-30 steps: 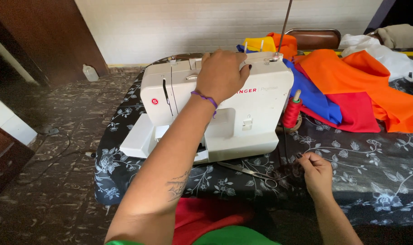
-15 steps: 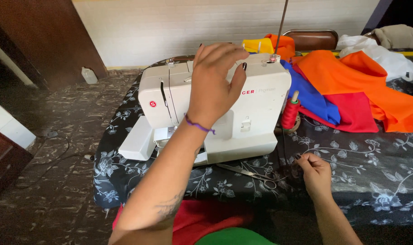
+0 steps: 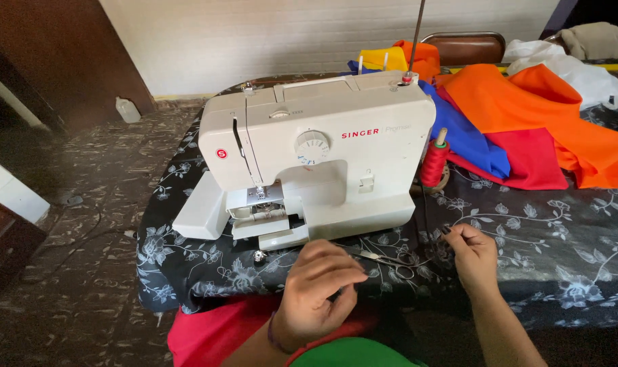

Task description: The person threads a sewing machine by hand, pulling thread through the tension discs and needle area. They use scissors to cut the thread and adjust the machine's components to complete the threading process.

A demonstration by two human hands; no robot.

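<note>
A white sewing machine [image 3: 322,156] stands on a table with a black flowered cloth [image 3: 540,231]. My left hand [image 3: 319,289] hovers low at the table's near edge, fingers curled and pinched together, just in front of a pair of scissors [image 3: 384,258] lying on the cloth. My right hand [image 3: 472,255] rests on the cloth to the right of the scissors, fingertips pinched, apparently on a thin thread that I can barely see. A red thread spool [image 3: 433,163] stands right of the machine.
Orange, red, blue and yellow fabrics [image 3: 526,115] are piled at the back right, with a chair back [image 3: 465,47] and white bags [image 3: 567,68] behind. Red cloth [image 3: 214,333] lies in my lap. A dark patterned floor and a small white bottle [image 3: 127,109] lie left.
My left hand has come off the top of the sewing machine and dropped to the table's near edge by the scissors. My right hand has stayed in place.
</note>
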